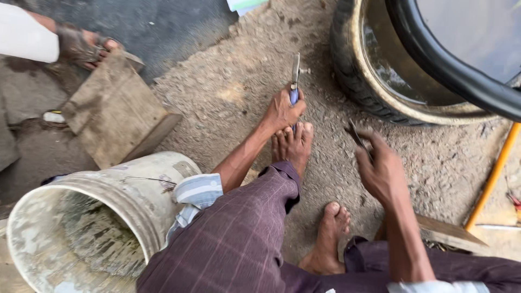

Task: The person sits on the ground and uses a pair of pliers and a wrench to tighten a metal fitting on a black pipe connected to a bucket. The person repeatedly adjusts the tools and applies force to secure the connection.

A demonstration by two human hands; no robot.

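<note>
Gritty grey ground lies under everything I am doing. My left arm reaches straight forward over my left knee, bare from the rolled striped sleeve down, and my left hand is clenched round the blue handle of a metal tool. The tool's shiny shaft sticks out beyond my knuckles, pointing away from me, with a small stub jutting from its side. That hand sits just ahead of the toes of my left foot, almost touching them.

My right arm comes up from the lower right, bent at the wrist, with the back of my right hand turned up toward me. Its fingers are curled round a small dark piece that pokes out past them; I cannot tell what it is. It hangs well apart from the left hand, above the ground between my feet and the tyre.

Beyond my right hand lies an old tyre holding water, and a black tube arches over it. Right of that hand an orange stick slants along the dirt. My right foot rests flat beneath and between both arms. Left of my left arm, against my knee, stands a dirty white bucket; past it is a worn wooden board, with another person's sandalled foot at its far edge.
</note>
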